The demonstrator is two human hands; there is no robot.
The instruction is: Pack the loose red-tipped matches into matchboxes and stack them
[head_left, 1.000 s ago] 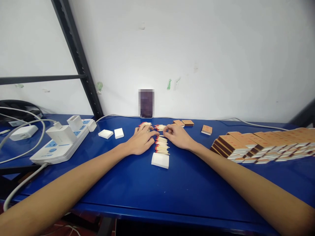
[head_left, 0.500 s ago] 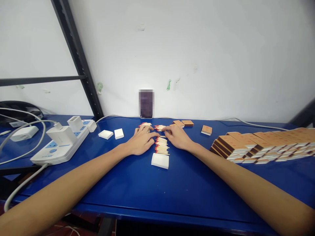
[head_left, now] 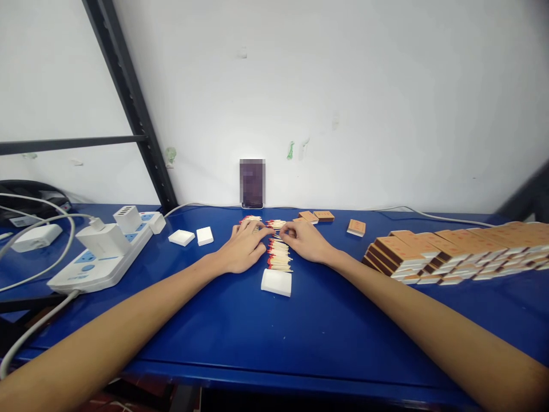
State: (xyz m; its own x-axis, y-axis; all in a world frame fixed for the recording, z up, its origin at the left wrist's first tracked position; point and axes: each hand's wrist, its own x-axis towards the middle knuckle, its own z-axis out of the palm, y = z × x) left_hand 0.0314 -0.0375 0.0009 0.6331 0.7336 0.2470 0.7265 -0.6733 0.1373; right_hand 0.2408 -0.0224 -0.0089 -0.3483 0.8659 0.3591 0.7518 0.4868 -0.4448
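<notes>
Red-tipped matches [head_left: 279, 252] lie in a column on the blue table, with a white matchbox tray [head_left: 277, 283] at the near end. Beyond the column is a small group of matches [head_left: 275, 224], and another pile of matches [head_left: 254, 218] lies behind my left hand [head_left: 243, 252]. That hand rests palm down with its fingers spread, the index finger reaching toward the column's far end. My right hand [head_left: 306, 240] is on the column's other side, thumb and fingertips pinched together close to the matches. What sits in that pinch is too small to make out.
Two white trays [head_left: 205, 236] lie left of my hands. Orange matchboxes [head_left: 323, 216] stand behind my right hand, with a single matchbox [head_left: 356, 228] further right. A long stack of matchboxes [head_left: 398, 252] fills the right side. At left is a power strip [head_left: 92, 269]; a phone [head_left: 252, 183] leans on the wall.
My right hand's fingers have curled from outstretched into a pinch by the matches. My left hand stays spread in nearly the same place. The view has shifted slightly.
</notes>
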